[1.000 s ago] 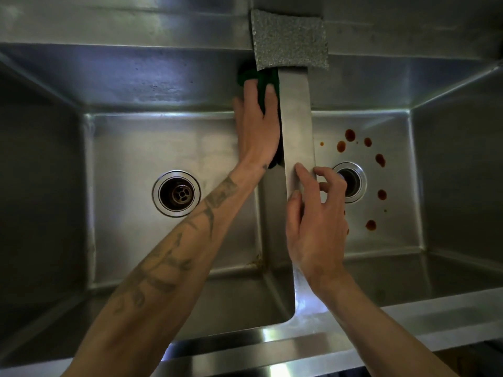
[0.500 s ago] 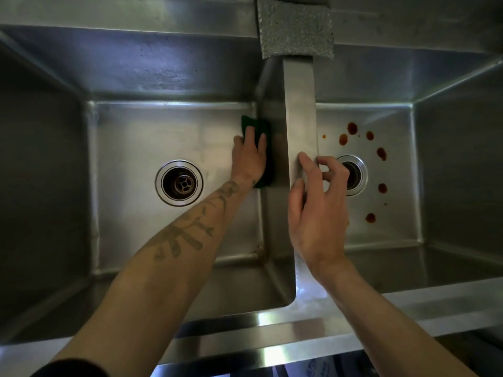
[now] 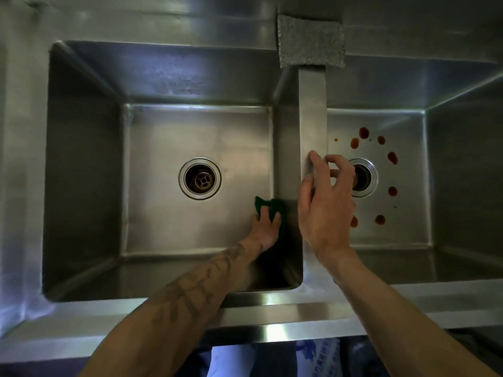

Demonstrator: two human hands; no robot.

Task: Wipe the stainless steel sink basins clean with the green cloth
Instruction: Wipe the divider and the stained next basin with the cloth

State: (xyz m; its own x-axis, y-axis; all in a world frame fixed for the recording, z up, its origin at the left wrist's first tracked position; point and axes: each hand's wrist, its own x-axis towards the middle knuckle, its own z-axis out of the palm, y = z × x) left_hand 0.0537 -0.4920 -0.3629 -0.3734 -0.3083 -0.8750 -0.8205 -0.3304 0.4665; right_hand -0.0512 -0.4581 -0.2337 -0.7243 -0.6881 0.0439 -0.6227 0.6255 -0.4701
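Double-bowl stainless steel sink viewed from above. The left basin shows a dull, streaked floor with a round drain at its centre, strainer cross visible inside. The left hand reaches down into this basin with a tattooed forearm and presses the green cloth against the lower part of the basin's right wall, where wall meets floor; the fingers lie flat over the cloth, pinning it to the steel, and the cloth's bunched top edge shows above the fingertips. The right hand rests on the divider between the two bowls, the forefinger touching the divider's top face, the remaining fingers curled loosely over its right edge above the right basin; it grasps nothing. The right basin floor carries a scattered ring of reddish-brown drops around its drain, which the right hand partly covers. A grey, coarse-textured scouring pad lies on the rear ledge, overhanging the far end of the divider. The front rim of the sink reflects bright light. Beneath the rim, blue-and-white patterned material is partly seen; any marking on it is too blurred to read. No brand, label or legible writing is visible on the sink, the cloth or the pad.
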